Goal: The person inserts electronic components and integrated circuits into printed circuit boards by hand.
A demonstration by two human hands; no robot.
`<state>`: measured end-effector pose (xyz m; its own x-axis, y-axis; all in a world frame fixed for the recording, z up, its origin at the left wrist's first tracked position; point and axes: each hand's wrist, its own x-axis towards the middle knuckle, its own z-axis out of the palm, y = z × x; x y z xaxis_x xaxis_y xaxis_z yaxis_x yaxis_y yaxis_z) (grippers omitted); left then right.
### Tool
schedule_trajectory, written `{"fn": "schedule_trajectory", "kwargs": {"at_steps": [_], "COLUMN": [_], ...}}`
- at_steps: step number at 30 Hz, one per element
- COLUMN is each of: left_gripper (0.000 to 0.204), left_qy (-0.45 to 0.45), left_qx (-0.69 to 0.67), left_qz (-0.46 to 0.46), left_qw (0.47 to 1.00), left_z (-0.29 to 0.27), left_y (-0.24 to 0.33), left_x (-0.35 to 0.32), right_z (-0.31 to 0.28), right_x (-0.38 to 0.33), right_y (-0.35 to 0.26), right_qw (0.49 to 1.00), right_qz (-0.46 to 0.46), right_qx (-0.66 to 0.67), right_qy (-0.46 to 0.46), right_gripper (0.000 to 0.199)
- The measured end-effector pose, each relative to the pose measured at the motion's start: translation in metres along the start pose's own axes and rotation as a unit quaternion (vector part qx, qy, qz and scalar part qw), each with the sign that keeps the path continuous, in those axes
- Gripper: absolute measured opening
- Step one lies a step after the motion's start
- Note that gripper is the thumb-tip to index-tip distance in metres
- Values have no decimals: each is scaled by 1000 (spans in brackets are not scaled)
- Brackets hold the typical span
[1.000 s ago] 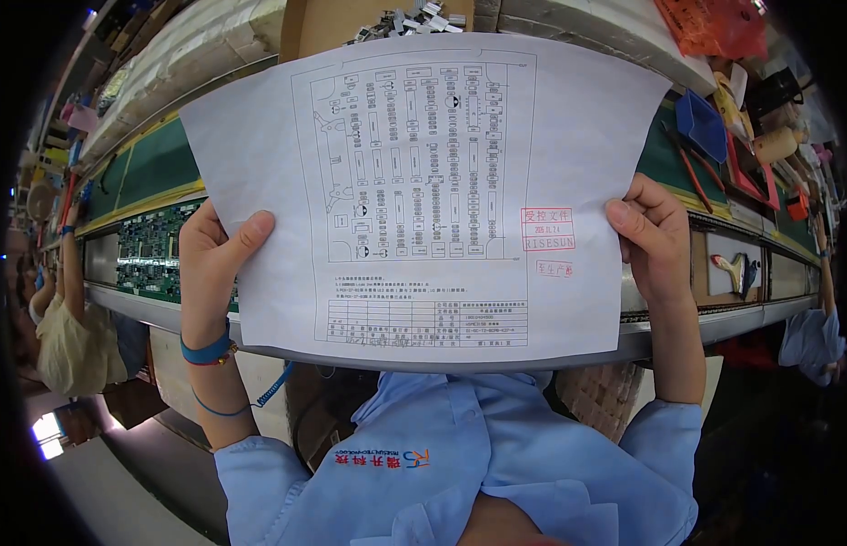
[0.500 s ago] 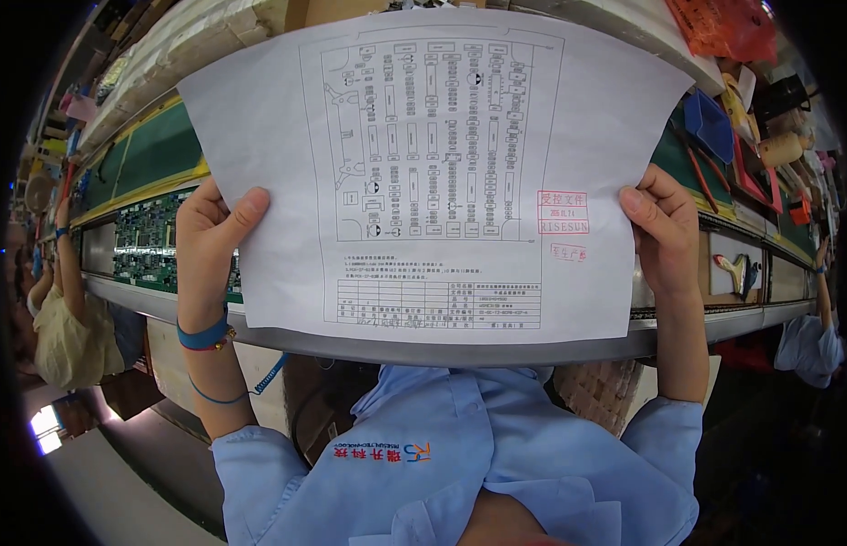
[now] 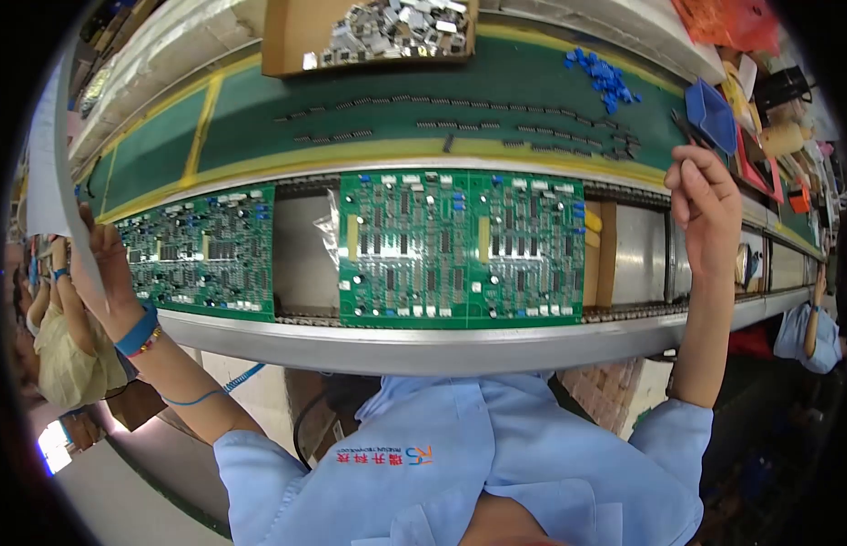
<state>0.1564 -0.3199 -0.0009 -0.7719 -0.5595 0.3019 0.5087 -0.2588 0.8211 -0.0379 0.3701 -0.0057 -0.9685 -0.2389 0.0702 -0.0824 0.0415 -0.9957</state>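
Note:
At the far left edge, my left hand grips a large white paper sheet, now seen nearly edge-on; the hand partly hides behind it. A blue band circles that wrist. My right hand is raised over the right part of the line, its fingers curled in with nothing between them. Between my hands, a green circuit board panel filled with small parts lies across the rails of the conveyor. Another populated green board sits left of it, next to my left hand.
Beyond the rails, a green work surface bears rows of black chips and loose blue parts. An open cardboard box of metallic pieces stands at the back. A blue bin is near my right hand. Other people work at both sides.
The paper sheet has swung from in front of me to the far left, held by my left hand alone. My right hand let go of it. The boards and parts are now uncovered.

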Motion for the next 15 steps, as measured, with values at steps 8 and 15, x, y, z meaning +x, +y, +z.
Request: {"fn": "schedule_trajectory", "kwargs": {"at_steps": [8, 15], "left_gripper": [23, 18], "left_qy": [89, 51], "left_qx": [70, 155], "left_qz": [22, 35], "left_qw": [993, 986], "left_z": [79, 68], "left_y": [-42, -33], "left_x": [-12, 1], "right_z": [49, 159], "right_x": [33, 128], "right_y": [-5, -10], "right_qw": [985, 794], "right_qz": [-8, -372], "right_qx": [-161, -470], "right_qy": [-62, -105], "right_gripper": [23, 12]}}
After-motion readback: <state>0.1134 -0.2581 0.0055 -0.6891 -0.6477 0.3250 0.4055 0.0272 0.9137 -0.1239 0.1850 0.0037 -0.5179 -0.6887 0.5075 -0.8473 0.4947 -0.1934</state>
